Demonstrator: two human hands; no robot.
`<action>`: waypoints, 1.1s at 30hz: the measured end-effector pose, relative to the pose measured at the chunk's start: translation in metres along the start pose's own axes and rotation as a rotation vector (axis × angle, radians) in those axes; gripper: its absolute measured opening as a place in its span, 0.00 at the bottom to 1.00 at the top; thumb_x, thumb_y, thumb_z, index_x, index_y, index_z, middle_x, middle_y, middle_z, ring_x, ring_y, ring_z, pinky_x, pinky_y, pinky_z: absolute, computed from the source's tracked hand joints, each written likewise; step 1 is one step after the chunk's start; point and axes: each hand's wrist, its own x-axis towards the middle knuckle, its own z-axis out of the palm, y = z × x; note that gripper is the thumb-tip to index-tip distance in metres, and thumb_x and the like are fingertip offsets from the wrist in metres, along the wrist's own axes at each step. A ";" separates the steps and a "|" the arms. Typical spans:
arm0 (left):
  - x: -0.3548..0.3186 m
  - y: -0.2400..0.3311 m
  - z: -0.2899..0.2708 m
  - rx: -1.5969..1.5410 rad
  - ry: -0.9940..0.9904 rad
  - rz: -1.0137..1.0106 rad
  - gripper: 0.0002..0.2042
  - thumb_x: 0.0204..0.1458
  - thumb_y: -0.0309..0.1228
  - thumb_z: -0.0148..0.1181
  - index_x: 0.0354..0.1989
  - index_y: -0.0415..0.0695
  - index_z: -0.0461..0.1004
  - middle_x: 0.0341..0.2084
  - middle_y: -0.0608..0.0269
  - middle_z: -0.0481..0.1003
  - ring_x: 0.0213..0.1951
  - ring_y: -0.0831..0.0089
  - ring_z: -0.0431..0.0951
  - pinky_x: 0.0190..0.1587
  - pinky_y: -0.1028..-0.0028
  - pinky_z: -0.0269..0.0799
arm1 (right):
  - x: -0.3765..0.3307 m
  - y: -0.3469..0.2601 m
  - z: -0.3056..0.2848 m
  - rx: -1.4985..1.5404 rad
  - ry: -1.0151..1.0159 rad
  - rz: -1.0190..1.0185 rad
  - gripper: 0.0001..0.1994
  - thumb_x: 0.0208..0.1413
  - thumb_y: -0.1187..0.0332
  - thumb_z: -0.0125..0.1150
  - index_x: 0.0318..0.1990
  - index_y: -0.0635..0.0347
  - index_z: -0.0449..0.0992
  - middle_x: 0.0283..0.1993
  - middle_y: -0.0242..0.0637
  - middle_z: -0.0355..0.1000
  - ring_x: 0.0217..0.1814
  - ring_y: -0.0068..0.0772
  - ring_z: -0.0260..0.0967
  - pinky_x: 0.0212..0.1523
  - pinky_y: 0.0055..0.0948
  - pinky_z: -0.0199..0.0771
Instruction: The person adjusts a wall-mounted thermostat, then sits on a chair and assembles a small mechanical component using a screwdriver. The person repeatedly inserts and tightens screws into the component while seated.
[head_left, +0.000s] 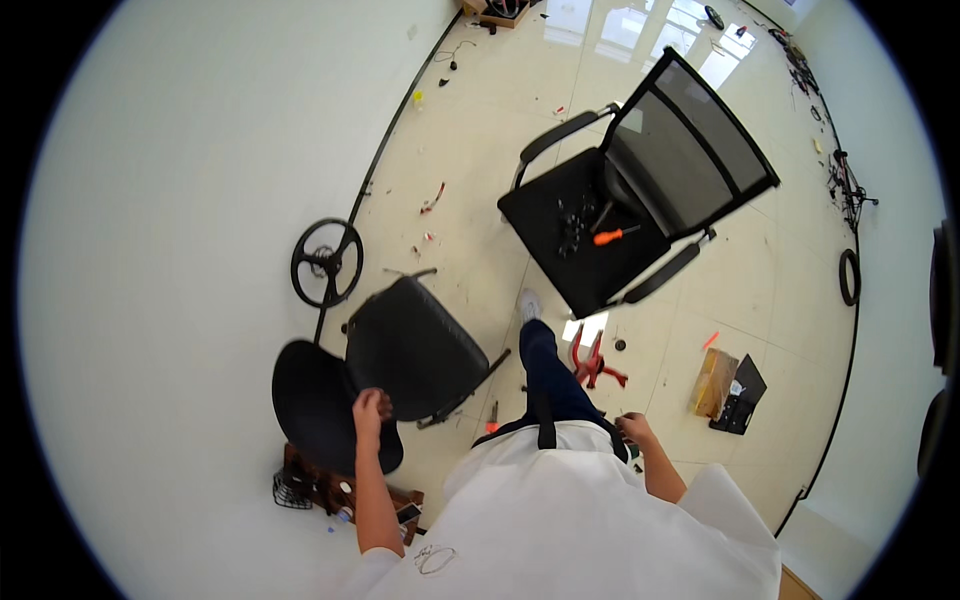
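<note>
The left hand (pixel 372 405) curls narrowly over the black chair (pixel 415 345) at left, the right hand (pixel 633 428) near the waist, whether either holds anything I cannot tell, and 1 screwdriver (pixel 608 238) lies on the mesh chair (pixel 600 275), probably for easy reach.

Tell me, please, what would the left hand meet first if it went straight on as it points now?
Probably the black, rounded-square, leather-like chair seat, which lies ahead of the left hand in the picture. Depth is unclear, so the hand might pass above it.
</note>
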 end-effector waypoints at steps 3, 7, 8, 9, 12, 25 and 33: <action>0.043 0.000 0.042 0.098 0.043 -0.321 0.08 0.58 0.32 0.53 0.37 0.42 0.75 0.24 0.64 0.76 0.23 0.78 0.75 0.24 0.76 0.71 | 0.018 -0.151 0.001 0.034 -0.017 -0.164 0.14 0.53 0.63 0.57 0.38 0.67 0.77 0.30 0.40 0.75 0.26 0.32 0.72 0.25 0.31 0.75; 0.078 0.053 0.112 0.348 -0.240 -0.182 0.09 0.58 0.32 0.53 0.37 0.40 0.75 0.27 0.62 0.77 0.25 0.76 0.75 0.27 0.75 0.71 | 0.043 -0.279 -0.015 0.383 0.044 -0.400 0.11 0.59 0.67 0.52 0.38 0.68 0.74 0.28 0.37 0.73 0.29 0.28 0.72 0.28 0.27 0.73; 0.086 0.087 0.141 0.359 -0.278 -0.168 0.09 0.58 0.32 0.54 0.39 0.40 0.75 0.29 0.62 0.77 0.27 0.76 0.76 0.28 0.76 0.71 | 0.043 -0.308 -0.017 0.427 0.033 -0.397 0.11 0.59 0.66 0.54 0.39 0.68 0.73 0.29 0.38 0.73 0.28 0.28 0.72 0.28 0.27 0.74; 0.104 0.105 0.163 0.397 -0.310 -0.187 0.09 0.58 0.32 0.54 0.39 0.40 0.75 0.29 0.62 0.77 0.27 0.76 0.76 0.28 0.76 0.71 | 0.060 -0.318 -0.015 0.364 0.081 -0.440 0.11 0.59 0.66 0.55 0.40 0.68 0.73 0.30 0.39 0.74 0.27 0.27 0.72 0.26 0.26 0.74; 0.162 0.142 0.224 0.550 -0.441 -0.172 0.10 0.58 0.33 0.54 0.40 0.40 0.75 0.29 0.63 0.78 0.29 0.76 0.76 0.31 0.76 0.72 | 0.116 -0.333 -0.001 0.423 0.083 -0.304 0.10 0.59 0.68 0.54 0.39 0.67 0.74 0.29 0.37 0.74 0.27 0.28 0.73 0.21 0.27 0.71; 0.323 0.014 0.581 0.870 -0.765 0.617 0.29 0.46 0.47 0.68 0.46 0.34 0.67 0.33 0.50 0.74 0.31 0.63 0.76 0.35 0.67 0.72 | 0.356 -0.344 0.050 0.239 1.164 -0.303 0.11 0.54 0.66 0.63 0.28 0.65 0.71 0.18 0.37 0.65 0.19 0.32 0.63 0.23 0.29 0.62; 0.334 -0.014 0.572 0.643 -0.840 0.959 0.13 0.51 0.36 0.61 0.25 0.37 0.73 0.22 0.57 0.72 0.25 0.61 0.76 0.29 0.64 0.69 | 0.338 -0.314 0.084 0.841 1.063 -0.586 0.09 0.63 0.66 0.53 0.34 0.62 0.68 0.18 0.27 0.62 0.16 0.17 0.58 0.18 0.21 0.56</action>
